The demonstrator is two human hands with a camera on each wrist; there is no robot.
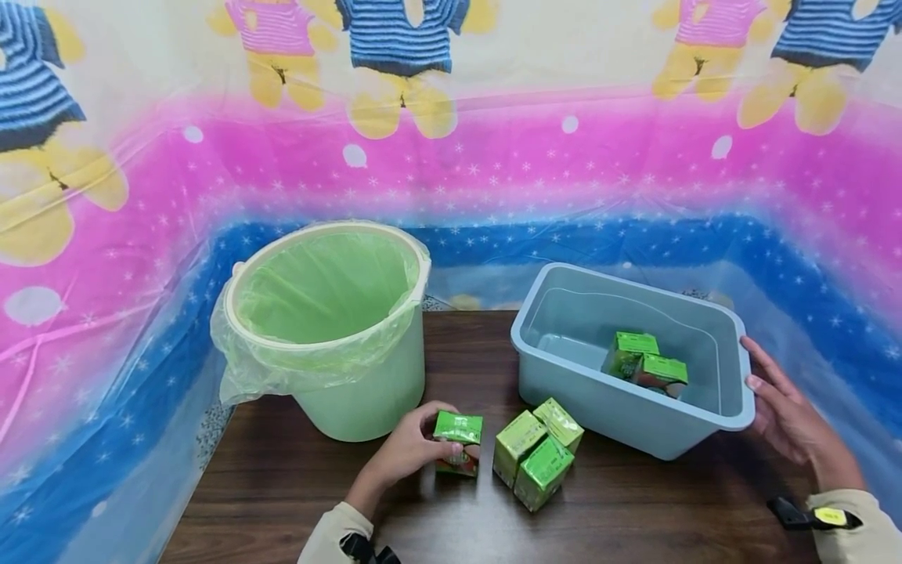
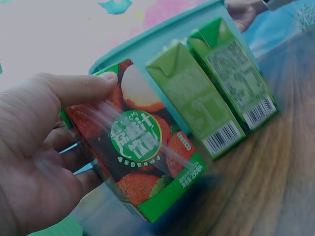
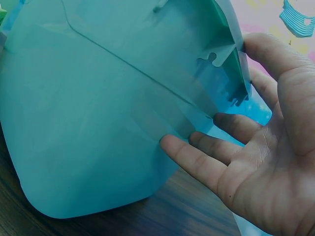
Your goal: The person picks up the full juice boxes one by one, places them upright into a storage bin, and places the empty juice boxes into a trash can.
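Note:
A green juice box with lychee pictures (image 2: 135, 140) is gripped by my left hand (image 1: 405, 454), thumb on its printed front; whether its base touches the table I cannot tell. Right beside it stand three green juice boxes (image 1: 520, 440) in a tight group. In the left wrist view two of them show barcodes. My right hand (image 1: 792, 419) touches the outer right end of a blue-grey plastic tub (image 1: 606, 407). In the right wrist view, its fingers (image 3: 197, 160) lie fairly straight against the tub wall, the thumb at the rim. Inside the tub are two more juice boxes (image 1: 636, 345).
A pale green bucket (image 1: 380, 392) lined with a thin clear bag (image 1: 254, 368) stands at the left, behind my left hand. All this is on a dark wooden table (image 1: 465, 352). A printed pink and blue sheet (image 1: 493, 172) hangs around the back and sides.

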